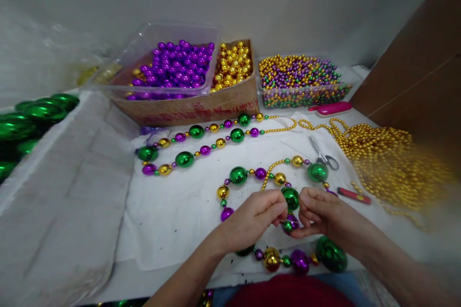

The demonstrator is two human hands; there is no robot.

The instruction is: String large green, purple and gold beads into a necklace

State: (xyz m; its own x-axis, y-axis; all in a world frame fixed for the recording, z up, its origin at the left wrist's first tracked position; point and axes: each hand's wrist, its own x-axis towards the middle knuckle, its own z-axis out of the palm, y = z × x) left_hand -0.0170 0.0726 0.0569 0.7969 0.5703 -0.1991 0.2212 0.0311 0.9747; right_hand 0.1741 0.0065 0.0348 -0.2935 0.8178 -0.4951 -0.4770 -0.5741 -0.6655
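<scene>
My left hand (pixel 254 217) and my right hand (pixel 320 212) meet over a white cloth (pixel 173 211), both pinched on a bead necklace (pixel 273 177) of green, purple and gold balls. A purple bead (pixel 290 224) sits between my fingertips. The strand loops away from my hands and back under my wrists, where larger beads (pixel 298 259) lie. A second finished necklace (pixel 201 141) lies stretched out farther back on the cloth.
A clear tub of purple beads (pixel 176 64), a cardboard box of gold beads (pixel 232 64) and a tub of small mixed beads (pixel 298 79) stand at the back. Gold bead strands (pixel 389 163) pile up right. Scissors (pixel 324 156), red lighter (pixel 355 195), pink tool (pixel 329 108), green balls (pixel 25 122) left.
</scene>
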